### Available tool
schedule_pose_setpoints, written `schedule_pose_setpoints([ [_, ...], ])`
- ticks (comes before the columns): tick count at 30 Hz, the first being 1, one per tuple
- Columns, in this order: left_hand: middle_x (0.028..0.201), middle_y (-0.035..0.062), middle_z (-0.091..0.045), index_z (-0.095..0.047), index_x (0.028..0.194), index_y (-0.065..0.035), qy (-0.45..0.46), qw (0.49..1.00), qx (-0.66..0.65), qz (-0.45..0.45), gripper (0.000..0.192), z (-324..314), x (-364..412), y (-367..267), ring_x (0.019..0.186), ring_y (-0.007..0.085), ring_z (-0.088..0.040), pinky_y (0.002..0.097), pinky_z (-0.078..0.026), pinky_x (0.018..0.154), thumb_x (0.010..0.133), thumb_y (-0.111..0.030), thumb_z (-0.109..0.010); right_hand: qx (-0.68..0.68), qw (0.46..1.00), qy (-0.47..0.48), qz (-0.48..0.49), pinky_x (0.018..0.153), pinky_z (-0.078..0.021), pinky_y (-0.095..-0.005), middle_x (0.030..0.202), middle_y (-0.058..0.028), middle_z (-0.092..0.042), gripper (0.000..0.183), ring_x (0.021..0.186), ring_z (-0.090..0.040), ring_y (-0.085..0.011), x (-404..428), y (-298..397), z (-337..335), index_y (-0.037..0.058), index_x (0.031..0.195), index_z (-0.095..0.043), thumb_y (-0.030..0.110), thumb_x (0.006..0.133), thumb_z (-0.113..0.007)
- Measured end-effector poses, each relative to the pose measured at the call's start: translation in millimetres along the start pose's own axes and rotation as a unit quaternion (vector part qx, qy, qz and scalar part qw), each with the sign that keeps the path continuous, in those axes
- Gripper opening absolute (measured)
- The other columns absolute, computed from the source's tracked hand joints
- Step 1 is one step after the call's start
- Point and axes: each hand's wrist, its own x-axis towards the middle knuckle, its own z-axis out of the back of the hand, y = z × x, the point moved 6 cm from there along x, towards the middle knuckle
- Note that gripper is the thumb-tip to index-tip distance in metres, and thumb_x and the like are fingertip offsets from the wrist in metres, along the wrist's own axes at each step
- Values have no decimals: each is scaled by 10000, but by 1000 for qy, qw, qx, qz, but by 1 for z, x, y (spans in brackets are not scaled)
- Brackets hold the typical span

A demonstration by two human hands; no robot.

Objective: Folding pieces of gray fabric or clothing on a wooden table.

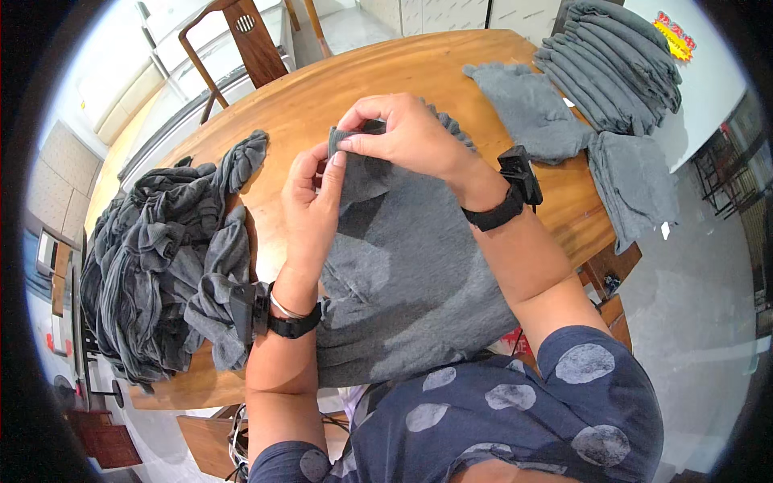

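A grey knit garment (416, 259) lies spread on the wooden table in front of me, its lower part reaching the near edge. Both hands raise its far ribbed end, possibly a cuff or neckband. My right hand (392, 130) pinches the ribbed edge (338, 137) between thumb and fingers. Just below and to the left, my left hand (317, 181) grips the same edge with thumb and forefinger. More gathered ribbing shows behind my right wrist. Each wrist wears a black strap with a small device. The fingers hide part of the held edge.
On the left, a loose heap of dark grey garments (163, 259) covers the wooden table (386, 72). Folded grey garments form a tall stack (610, 66) at the far right. Two flatter pieces, one garment (525, 108) and another (634, 181), lie nearer. A wooden chair (253, 42) stands beyond.
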Motion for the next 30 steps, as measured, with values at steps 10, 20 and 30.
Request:
schedule_pose_setpoints([
  [10,1012,9,-623,-600,1143,13,13,995,-93,24,228,-1,1,-2,928,66,-546,214,-436,828,977,-120,-519,-157,956,-121,215,763,-478,-266,916,-60,-658,202,860,-603,-121,-3,16,-2,0,987,-650,118,827,-686],
  [20,823,-32,-603,-633,976,9,-40,998,-10,-43,179,5,1,-25,756,41,-510,182,-413,664,959,-156,-565,-127,991,-36,30,724,-490,-370,820,-159,-665,201,833,-641,-312,-4,17,-12,10,880,-661,190,790,-672],
  [30,721,-73,-496,-609,848,-40,-45,999,28,-1,203,36,10,-24,678,18,-423,188,-335,600,968,-180,-527,-147,984,55,88,673,-440,-357,772,-117,-601,178,745,-558,-271,-9,24,-32,9,887,-598,158,819,-668],
])
